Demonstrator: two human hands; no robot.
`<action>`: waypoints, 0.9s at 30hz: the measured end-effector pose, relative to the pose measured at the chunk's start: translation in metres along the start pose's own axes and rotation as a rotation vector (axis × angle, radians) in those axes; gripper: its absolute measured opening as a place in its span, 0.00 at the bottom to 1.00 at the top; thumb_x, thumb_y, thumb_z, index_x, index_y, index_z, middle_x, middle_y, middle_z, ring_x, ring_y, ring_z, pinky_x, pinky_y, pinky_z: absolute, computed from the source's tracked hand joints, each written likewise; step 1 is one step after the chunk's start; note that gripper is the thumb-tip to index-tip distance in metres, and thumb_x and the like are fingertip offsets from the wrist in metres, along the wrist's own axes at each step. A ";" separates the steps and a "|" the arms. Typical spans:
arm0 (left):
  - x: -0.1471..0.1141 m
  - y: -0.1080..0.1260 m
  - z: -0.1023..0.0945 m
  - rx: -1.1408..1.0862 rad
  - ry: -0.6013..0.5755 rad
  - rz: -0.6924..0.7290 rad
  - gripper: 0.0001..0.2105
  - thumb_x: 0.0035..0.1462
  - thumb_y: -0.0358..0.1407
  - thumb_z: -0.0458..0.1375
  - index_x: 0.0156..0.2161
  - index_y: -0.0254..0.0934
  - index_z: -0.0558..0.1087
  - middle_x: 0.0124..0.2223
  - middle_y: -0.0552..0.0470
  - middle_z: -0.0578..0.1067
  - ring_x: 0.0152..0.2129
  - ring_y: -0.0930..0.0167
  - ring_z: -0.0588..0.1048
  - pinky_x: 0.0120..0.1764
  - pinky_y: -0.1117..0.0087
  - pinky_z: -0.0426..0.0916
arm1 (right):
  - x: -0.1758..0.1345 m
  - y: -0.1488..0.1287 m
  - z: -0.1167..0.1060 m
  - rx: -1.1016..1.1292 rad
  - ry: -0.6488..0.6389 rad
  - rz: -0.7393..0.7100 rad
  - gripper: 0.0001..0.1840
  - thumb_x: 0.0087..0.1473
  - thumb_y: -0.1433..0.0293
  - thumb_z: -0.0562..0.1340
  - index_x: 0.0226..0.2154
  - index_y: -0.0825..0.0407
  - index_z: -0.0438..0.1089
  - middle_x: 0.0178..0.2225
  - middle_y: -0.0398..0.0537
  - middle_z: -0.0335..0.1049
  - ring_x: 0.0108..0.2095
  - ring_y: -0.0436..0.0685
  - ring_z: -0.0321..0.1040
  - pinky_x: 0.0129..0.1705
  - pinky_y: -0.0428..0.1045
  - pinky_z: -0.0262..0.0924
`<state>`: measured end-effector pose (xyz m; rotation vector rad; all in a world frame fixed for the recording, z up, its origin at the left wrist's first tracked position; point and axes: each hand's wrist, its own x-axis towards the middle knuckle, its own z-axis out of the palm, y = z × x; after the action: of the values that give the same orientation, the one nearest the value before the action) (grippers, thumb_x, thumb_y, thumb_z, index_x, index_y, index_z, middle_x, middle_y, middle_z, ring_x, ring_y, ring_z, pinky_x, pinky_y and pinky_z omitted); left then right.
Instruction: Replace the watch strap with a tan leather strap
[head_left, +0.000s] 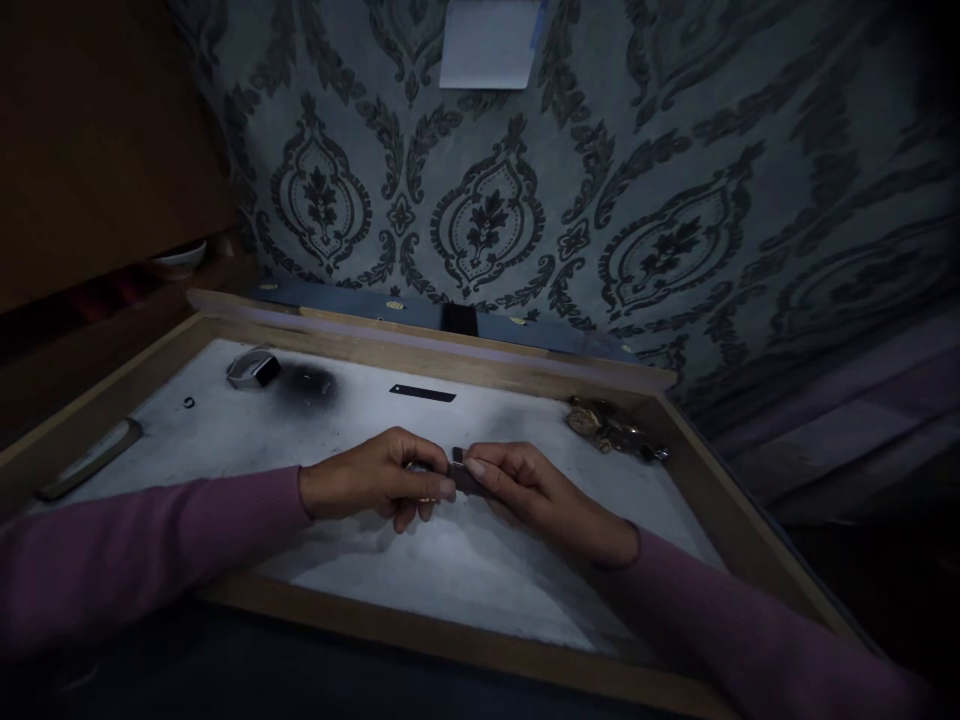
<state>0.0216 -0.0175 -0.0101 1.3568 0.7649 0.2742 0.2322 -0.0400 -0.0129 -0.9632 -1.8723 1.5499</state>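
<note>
Both hands meet above the white bottom of a shallow wooden tray (510, 620). My left hand (375, 478) is closed around what looks like a wristwatch (420, 467); a rounded shiny edge and a bit of gold show between the fingers, and the rest is hidden. The fingertips of my right hand (529, 488) pinch a small dark piece with a silvery end (457, 456), right beside the left fingertips. It looks like part of the watch's strap, but dim light hides whether the two are joined.
At the tray's back left lies a watch with a pale band (255, 369), near a small dark ring (189, 402). A curved strap-like piece (94, 460) rests along the left side. A black flat strip (422, 393) lies at the back; several metal watches (611, 428) are heaped at right.
</note>
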 end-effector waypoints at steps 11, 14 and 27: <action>-0.001 0.001 -0.008 -0.030 0.008 0.006 0.12 0.51 0.42 0.63 0.33 0.35 0.70 0.24 0.58 0.72 0.15 0.80 0.66 0.16 0.78 0.48 | -0.002 0.001 0.003 -0.076 0.016 -0.020 0.26 0.62 0.50 0.54 0.23 0.52 0.59 0.16 0.35 0.53 0.17 0.45 0.46 0.19 0.44 0.41; -0.002 0.002 -0.005 -0.015 0.033 0.018 0.12 0.49 0.42 0.64 0.31 0.35 0.70 0.23 0.58 0.71 0.15 0.80 0.65 0.16 0.78 0.47 | -0.004 -0.001 0.008 -0.112 0.042 -0.027 0.27 0.61 0.48 0.54 0.22 0.52 0.59 0.15 0.35 0.54 0.16 0.45 0.47 0.19 0.44 0.42; 0.001 -0.005 -0.011 0.254 0.069 0.234 0.08 0.49 0.38 0.61 0.29 0.33 0.73 0.20 0.58 0.68 0.14 0.79 0.64 0.20 0.77 0.56 | -0.028 0.003 0.000 -0.121 0.196 0.195 0.23 0.59 0.50 0.56 0.32 0.54 0.64 0.19 0.40 0.68 0.13 0.45 0.53 0.16 0.42 0.46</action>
<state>0.0145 -0.0098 -0.0156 1.6883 0.7153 0.4211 0.2502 -0.0621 -0.0143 -1.3363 -1.7933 1.4028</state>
